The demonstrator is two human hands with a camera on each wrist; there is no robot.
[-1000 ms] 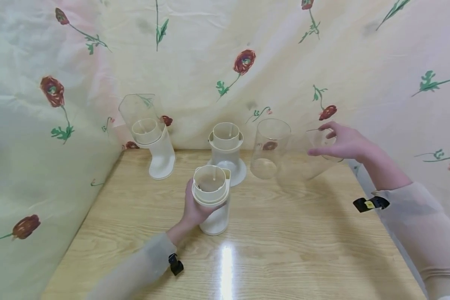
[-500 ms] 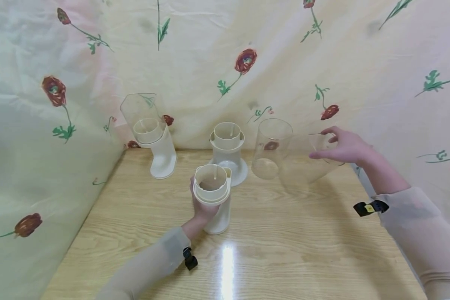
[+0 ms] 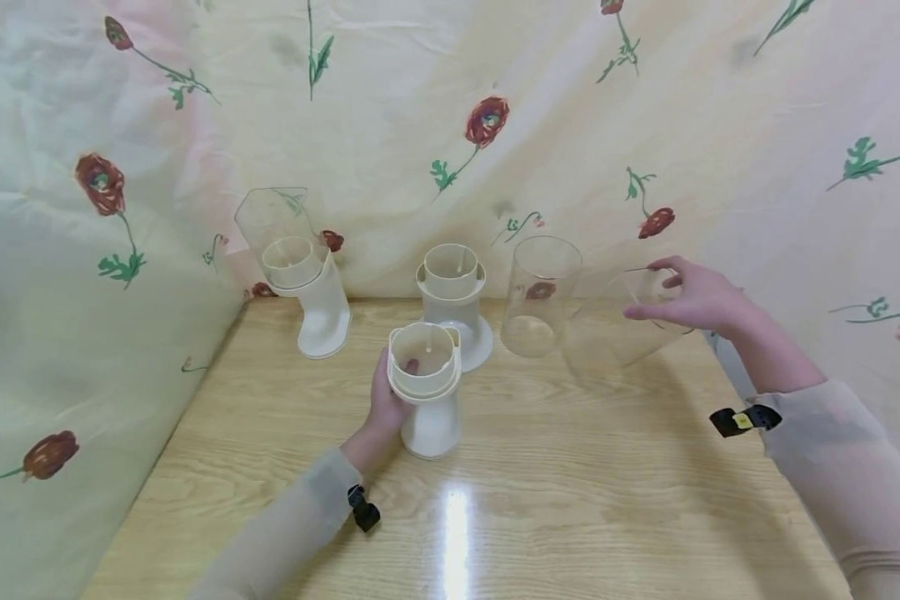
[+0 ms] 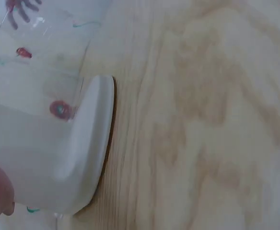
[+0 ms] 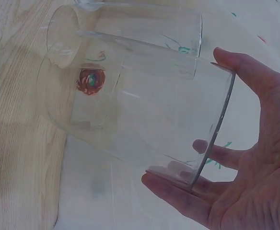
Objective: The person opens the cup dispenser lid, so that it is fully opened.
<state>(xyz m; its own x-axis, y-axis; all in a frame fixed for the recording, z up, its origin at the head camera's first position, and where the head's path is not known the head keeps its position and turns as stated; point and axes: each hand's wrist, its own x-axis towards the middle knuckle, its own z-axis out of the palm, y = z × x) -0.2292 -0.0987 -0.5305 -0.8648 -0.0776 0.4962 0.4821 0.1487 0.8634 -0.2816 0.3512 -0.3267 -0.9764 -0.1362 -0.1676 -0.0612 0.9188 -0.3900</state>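
My left hand [image 3: 385, 407] grips the side of a white plastic stand [image 3: 431, 427] with a cream cup-shaped collar on top. A fingertip shows inside that collar; the other fingers are hidden behind the stand. In the left wrist view the stand's foot [image 4: 94, 148] is close over the wooden table. My right hand [image 3: 693, 296] holds a clear cylinder [image 5: 145, 103] by its rim, the thumb and fingers spread across the near end. This cylinder is tilted, its far end pointing left and down toward the table. A second clear cylinder [image 3: 543, 292] stands upright just left of it.
Behind the held stand is a similar white stand [image 3: 453, 310] with a round foot. At the back left, another white stand [image 3: 322, 312] carries a clear cylinder [image 3: 273, 217]. Flowered cloth [image 3: 390, 150] hangs behind and beside the wooden table [image 3: 570, 500].
My left hand has shifted its hold: the thumb across the stand's front has gone, and a fingertip shows inside the collar. My right hand has moved slightly right and down with the cylinder.
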